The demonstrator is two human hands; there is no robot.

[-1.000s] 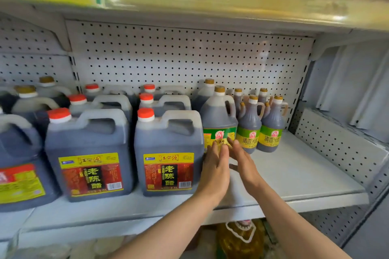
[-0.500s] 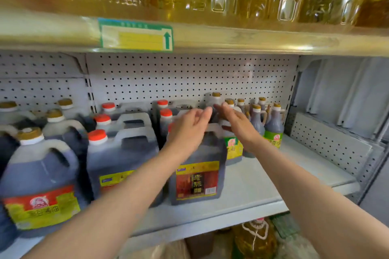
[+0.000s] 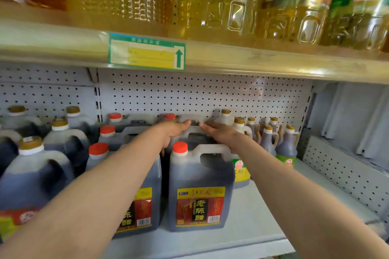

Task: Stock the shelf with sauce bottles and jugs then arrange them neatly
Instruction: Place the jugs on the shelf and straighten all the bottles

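Observation:
Dark vinegar jugs with red caps stand in rows on the white shelf (image 3: 263, 218); the front right one (image 3: 200, 185) has a red and yellow label. Both my arms reach over it to the jug behind (image 3: 195, 132). My left hand (image 3: 174, 132) rests on the left of that jug's top with fingers straight and thumb down its side. My right hand (image 3: 221, 134) lies on its right side, fingers straight, nearly meeting the left fingertips. Another red-capped jug (image 3: 145, 206) sits under my left forearm.
Gold-capped dark jugs (image 3: 35, 174) fill the shelf's left. Small gold-capped bottles (image 3: 286, 147) cluster at the back right, with bare shelf in front of them. Oil bottles (image 3: 221, 0) crowd the upper shelf, whose edge carries a green price label (image 3: 147, 51). Pegboard (image 3: 210, 94) backs the shelf.
Both hands rose from the shelf surface beside the front jug and reached back onto the second-row jug. The view tilted up and moved closer.

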